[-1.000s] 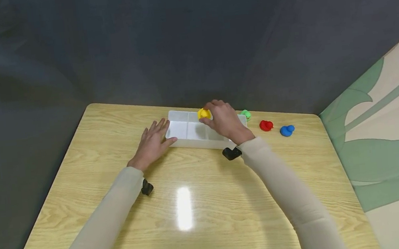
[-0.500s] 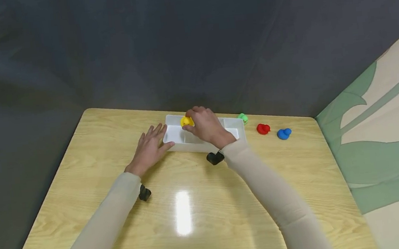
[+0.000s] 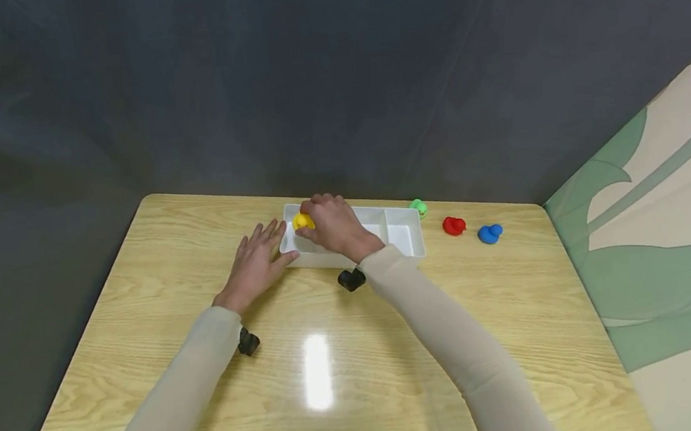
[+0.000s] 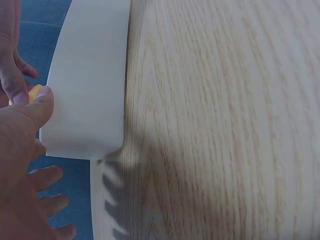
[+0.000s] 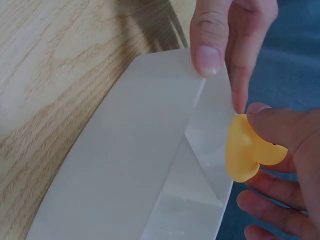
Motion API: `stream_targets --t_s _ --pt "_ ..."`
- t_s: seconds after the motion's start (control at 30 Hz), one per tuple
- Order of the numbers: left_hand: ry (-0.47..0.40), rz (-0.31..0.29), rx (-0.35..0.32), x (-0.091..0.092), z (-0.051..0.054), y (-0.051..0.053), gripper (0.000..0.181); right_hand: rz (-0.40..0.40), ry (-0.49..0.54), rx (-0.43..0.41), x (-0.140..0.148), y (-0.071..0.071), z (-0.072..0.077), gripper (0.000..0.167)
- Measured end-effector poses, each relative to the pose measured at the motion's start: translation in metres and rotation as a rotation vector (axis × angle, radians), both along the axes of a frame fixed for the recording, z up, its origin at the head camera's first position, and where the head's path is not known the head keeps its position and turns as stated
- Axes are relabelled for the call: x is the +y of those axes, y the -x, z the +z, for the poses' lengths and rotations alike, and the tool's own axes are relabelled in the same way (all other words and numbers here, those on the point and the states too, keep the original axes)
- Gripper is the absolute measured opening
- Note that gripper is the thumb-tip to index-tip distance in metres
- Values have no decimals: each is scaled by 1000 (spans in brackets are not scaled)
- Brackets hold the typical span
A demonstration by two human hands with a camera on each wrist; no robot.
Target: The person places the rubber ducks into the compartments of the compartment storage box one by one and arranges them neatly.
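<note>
A yellow toy duck (image 3: 302,221) is pinched between the thumb and fingers of my right hand (image 3: 335,227), over the left end compartment of a white divided tray (image 3: 405,236). In the right wrist view the duck (image 5: 242,150) is beside the tray's long rim; whether it touches the tray I cannot tell. At the tray's left end, my left hand (image 3: 255,262) lies with fingers spread, its thumb at the front corner and its fingertips by the end wall. My right hand hides part of the tray's middle.
Right of the tray on the wooden table (image 3: 367,380) are a small green toy (image 3: 418,208), a red toy duck (image 3: 454,226) and a blue toy duck (image 3: 490,233). A dark curtain (image 3: 307,80) hangs behind the table's far edge.
My right hand has carried the yellow duck leftward over the tray, from near its middle to the left end compartment. My left hand has stayed at the tray's left end.
</note>
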State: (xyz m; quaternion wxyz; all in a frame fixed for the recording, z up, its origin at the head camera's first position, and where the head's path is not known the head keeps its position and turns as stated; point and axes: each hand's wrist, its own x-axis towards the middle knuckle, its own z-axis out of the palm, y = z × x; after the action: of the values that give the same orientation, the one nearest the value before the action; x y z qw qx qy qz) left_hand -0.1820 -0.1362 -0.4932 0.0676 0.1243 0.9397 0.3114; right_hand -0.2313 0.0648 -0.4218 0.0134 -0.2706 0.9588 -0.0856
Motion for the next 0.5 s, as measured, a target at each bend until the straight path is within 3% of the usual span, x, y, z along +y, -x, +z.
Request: stream_targets --t_s 0.5 --pt "-5 5 27 -1 1 -2 75 2 -71 -14 -15 8 -16 40"
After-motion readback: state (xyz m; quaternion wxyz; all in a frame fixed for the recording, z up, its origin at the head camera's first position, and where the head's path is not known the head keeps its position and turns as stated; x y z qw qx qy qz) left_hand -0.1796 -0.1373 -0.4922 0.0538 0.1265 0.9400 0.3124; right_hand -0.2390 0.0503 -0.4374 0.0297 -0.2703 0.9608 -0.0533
